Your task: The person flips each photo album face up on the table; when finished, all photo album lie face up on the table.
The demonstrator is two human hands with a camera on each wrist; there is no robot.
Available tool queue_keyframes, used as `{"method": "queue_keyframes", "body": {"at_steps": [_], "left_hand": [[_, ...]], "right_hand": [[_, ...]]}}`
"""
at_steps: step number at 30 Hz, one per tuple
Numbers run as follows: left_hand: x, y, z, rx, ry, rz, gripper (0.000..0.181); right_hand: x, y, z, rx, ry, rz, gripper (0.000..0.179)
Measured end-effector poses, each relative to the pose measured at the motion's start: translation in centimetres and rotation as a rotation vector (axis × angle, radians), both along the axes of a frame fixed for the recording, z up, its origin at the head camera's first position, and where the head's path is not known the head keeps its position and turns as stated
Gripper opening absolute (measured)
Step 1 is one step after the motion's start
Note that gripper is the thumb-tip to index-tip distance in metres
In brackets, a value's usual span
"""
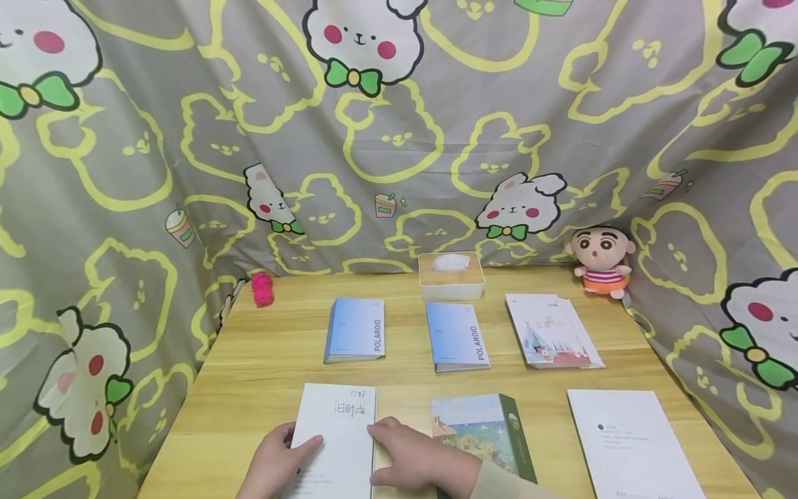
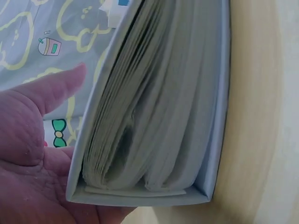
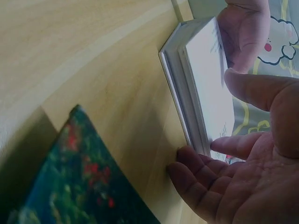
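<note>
A thick photo album with a white cover [image 1: 333,433] and handwritten-style lettering lies at the front of the table. My left hand [image 1: 280,461] is along its left side, with the fingers [image 2: 105,212] at the spine and the thumb [image 2: 60,88] straight and raised over the cover. From the right, my right hand [image 1: 414,457] reaches the album's opposite edge, fingers relaxed and spread. Its fingertips [image 3: 187,158] are right by that edge, low near the table. Many pale pages [image 2: 154,102] show between the album's covers in the left wrist view.
A painted-landscape album [image 1: 480,430] lies beside my right wrist, with a white album [image 1: 630,443] farther right. Behind stand two blue POLAROID albums [image 1: 355,329] and an illustrated white one [image 1: 551,333]. A tissue box [image 1: 451,277], plush doll [image 1: 601,260] and pink bundle [image 1: 262,289] line the back.
</note>
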State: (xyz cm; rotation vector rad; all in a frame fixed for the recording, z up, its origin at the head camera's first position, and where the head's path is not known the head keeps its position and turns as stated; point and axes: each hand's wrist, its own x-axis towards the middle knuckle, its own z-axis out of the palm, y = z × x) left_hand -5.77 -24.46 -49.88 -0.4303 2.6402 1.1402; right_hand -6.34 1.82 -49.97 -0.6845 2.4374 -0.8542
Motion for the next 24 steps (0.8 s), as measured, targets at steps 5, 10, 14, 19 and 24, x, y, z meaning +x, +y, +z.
{"method": "queue_keyframes", "body": {"at_steps": [5, 10, 14, 19, 24], "left_hand": [[0.0, 0.3, -0.1, -0.051, 0.024, -0.005, 0.084], [0.1, 2.5, 1.2, -0.111, 0.224, 0.031, 0.085], [0.2, 6.0, 2.6, -0.046, 0.423, 0.027, 0.072], [0.2, 10.9, 2.5, 0.101, 0.413, -0.123, 0.067], [0.3, 14.7, 1.4, 0.28, 0.2, -0.325, 0.091]], "right_hand": [[0.0, 0.4, 0.0, -0.017, -0.006, 0.012, 0.076], [0.1, 3.2, 0.9, -0.097, -0.021, -0.022, 0.072], [-0.2, 7.5, 2.2, -0.227, -0.032, -0.128, 0.069], [-0.4, 13.3, 3.3, -0.319, 0.014, -0.296, 0.066], [0.0, 17.7, 3.3, -0.318, -0.023, -0.463, 0.063]]}}
